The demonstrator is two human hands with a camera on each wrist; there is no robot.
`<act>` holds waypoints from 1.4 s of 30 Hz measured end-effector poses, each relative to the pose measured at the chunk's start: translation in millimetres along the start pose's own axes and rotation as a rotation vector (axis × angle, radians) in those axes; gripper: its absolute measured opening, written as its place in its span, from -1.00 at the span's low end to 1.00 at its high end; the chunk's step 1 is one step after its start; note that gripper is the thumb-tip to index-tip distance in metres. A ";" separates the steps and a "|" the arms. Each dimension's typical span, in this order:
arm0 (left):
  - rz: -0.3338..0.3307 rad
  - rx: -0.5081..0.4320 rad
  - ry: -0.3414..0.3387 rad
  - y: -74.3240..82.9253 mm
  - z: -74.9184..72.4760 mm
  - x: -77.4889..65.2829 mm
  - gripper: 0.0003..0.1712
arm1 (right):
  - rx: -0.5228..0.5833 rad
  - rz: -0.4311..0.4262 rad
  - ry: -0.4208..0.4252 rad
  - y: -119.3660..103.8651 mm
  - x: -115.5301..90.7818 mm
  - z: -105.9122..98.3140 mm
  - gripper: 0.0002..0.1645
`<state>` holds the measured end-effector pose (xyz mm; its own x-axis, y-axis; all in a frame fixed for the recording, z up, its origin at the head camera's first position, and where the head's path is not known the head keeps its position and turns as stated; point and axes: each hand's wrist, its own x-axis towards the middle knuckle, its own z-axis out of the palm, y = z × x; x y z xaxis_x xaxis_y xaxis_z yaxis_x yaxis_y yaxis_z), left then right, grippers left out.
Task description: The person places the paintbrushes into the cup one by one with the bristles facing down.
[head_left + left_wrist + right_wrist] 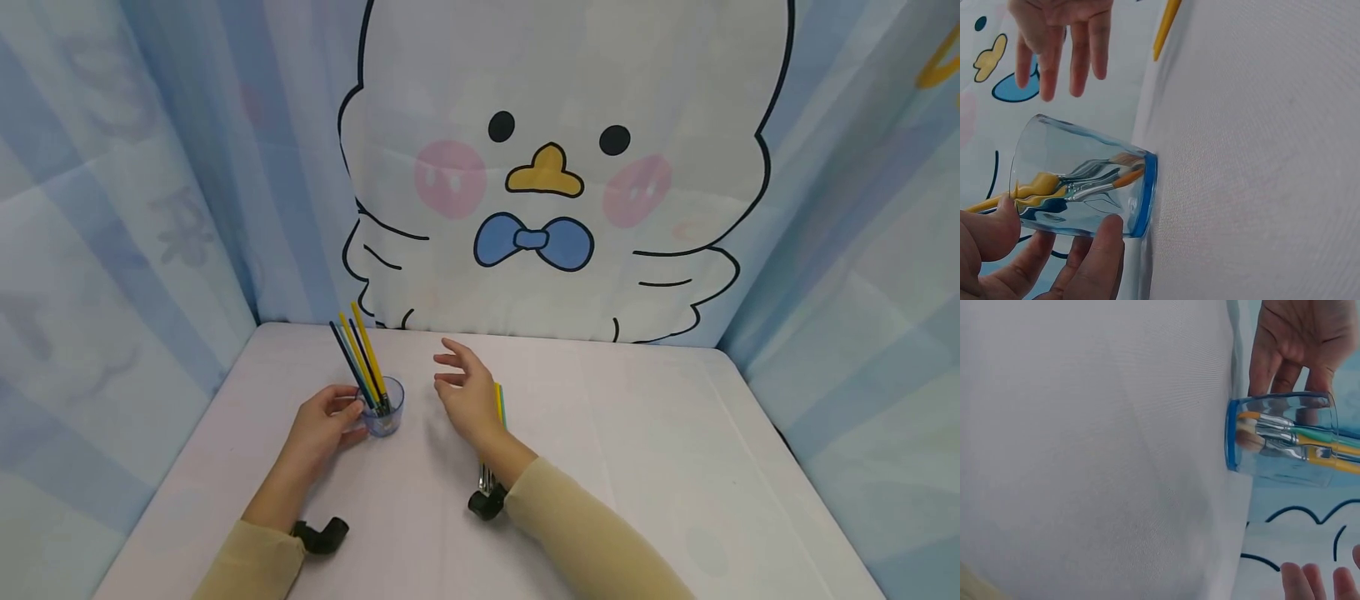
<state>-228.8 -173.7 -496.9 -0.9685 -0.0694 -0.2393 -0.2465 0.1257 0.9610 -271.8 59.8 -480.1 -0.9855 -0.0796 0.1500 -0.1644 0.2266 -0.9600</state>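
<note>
A clear cup with a blue base [385,417] stands upright on the white table. Several paintbrushes [363,354] lean in it, bristles down, with yellow and dark handles rising past the rim. My left hand [318,425] holds the cup from its left side; the left wrist view shows the thumb by the rim and fingers along the wall [1085,140]. To the right of the cup my right hand [468,400] hovers, fingers spread and slightly bent, holding nothing. More paintbrushes [500,400] lie on the table, partly hidden under my right forearm.
The white table [637,467] reaches back to a curtain with a printed cartoon bird [555,292]. Pale blue curtains [112,250] hang on both sides. A black wrist-camera mount [326,536] sits at my left wrist, another [487,502] by the right.
</note>
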 end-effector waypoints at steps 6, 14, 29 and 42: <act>-0.002 0.001 0.007 0.0 -0.4 -0.3 -0.52 | 0.042 0.018 -0.011 2.6 -4.3 -9.8 -0.19; -0.011 -0.007 0.013 -1.4 -1.2 0.9 -0.52 | 0.058 0.064 -0.018 5.9 -9.5 -24.0 -0.19; -0.007 -0.014 0.004 -1.1 -0.2 0.0 -0.52 | 0.051 0.121 -0.013 20.7 -19.7 -53.2 -0.14; -0.003 -0.025 0.006 -3.1 0.3 0.5 -0.55 | -0.028 0.200 0.026 24.0 -23.8 -71.9 -0.12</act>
<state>-228.5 -173.8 -500.1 -0.9674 -0.0760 -0.2417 -0.2486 0.1007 0.9634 -255.3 136.9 -489.7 -0.9993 -0.0056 -0.0370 0.0343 0.2622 -0.9644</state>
